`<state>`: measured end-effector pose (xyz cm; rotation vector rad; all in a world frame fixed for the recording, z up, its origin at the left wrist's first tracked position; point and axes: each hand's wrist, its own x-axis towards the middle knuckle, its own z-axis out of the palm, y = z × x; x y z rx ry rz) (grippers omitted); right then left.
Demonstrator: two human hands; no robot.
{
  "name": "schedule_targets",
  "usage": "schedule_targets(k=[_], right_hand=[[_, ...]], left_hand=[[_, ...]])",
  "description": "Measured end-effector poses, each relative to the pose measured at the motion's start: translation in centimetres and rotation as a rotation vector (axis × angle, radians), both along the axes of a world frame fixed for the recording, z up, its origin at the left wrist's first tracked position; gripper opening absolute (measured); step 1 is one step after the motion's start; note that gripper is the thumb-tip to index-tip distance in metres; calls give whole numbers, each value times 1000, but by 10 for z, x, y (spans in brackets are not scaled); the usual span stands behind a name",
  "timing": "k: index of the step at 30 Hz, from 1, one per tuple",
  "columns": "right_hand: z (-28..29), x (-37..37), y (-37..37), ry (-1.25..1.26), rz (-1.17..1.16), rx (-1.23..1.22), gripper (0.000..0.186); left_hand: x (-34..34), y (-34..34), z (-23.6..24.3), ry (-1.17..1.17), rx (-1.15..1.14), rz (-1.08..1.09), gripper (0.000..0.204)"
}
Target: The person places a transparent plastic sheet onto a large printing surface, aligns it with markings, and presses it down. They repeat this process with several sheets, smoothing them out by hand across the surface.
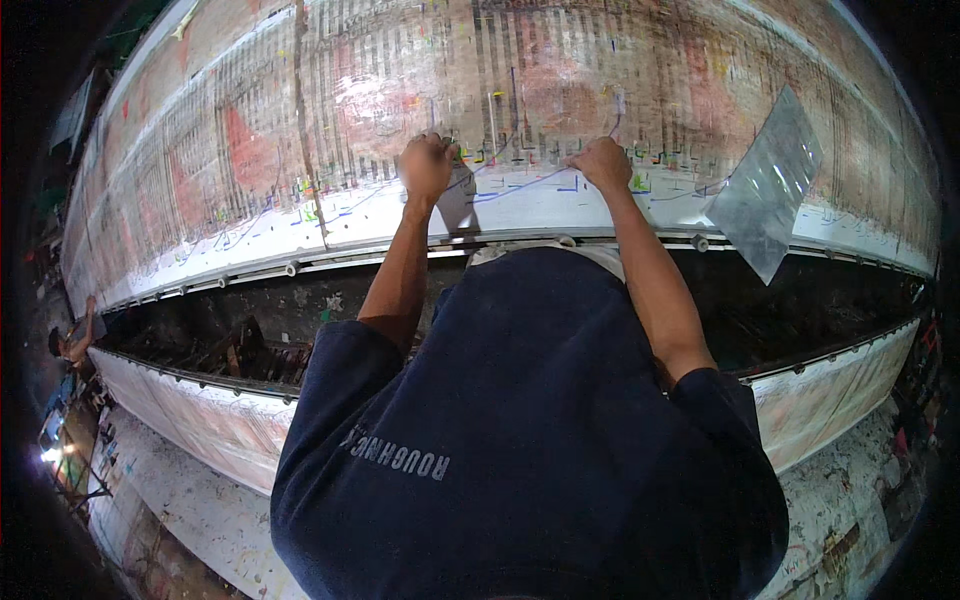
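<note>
Both my arms reach forward over a long, paint-stained table (560,215). My left hand (427,168) is closed above the white strip near the table's front edge, its fingertips turned away from view. To its right, my right hand (603,163) has its thumb and fingers drawn together close to the surface. Whatever either hand pinches is hidden or too thin to make out. Blue, green, red and yellow pen lines and corner marks cover the surface around them. Right of my right hand, a see-through plastic sheet (768,185) lies askew, one corner hanging past the front edge.
A metal rail (350,257) with small round stops (700,243) runs along the table's front edge. Behind me, past a dark gap, stands a second stained table (190,420). Another person (75,345) is at the far left, near a bright lamp (52,454).
</note>
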<state>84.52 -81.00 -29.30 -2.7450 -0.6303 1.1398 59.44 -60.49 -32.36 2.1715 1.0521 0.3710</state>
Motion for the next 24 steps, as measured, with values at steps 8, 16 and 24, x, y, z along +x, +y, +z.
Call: schedule_targets(k=[8, 16, 24], right_hand=[[18, -6, 6, -6, -26, 3, 32], [12, -4, 4, -85, -53, 138, 34], [13, -12, -5, -119, -66, 178, 33]], left_hand=[[0, -2, 5, -48, 123, -46, 22], [80, -60, -10, 219, 287, -254, 52], [146, -13, 6, 279, 338, -204, 68]])
